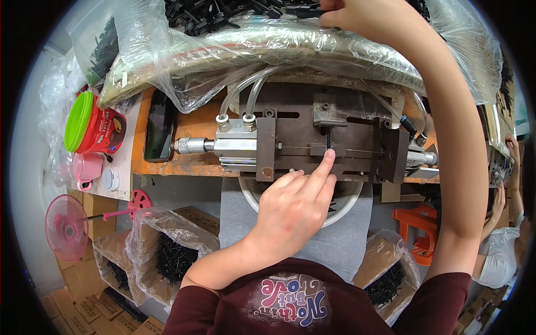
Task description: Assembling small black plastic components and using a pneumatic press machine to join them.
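My left hand [296, 204] reaches over the dark metal fixture [296, 125], its index finger stretched out and the others loosely bent. That fingertip rests on a thin black part [328, 135] standing in the small block at the fixture's middle. Nothing is gripped in this hand. At the top edge my right hand [343, 15] is at the heap of black plastic parts [215, 14], its fingers pinched at the end of a black plastic piece [304, 11]. The upper edge of the picture cuts off some of that hand.
Silver air cylinders [237, 148] with clear hoses flank the fixture. A black phone [160, 125], red tub [106, 129] and pink cup [87, 167] stand left. Below are a white basket [357, 198], boxes of black parts [176, 254], a pink fan [67, 228] and an orange stool [419, 231]. A co-worker [499, 251] sits right.
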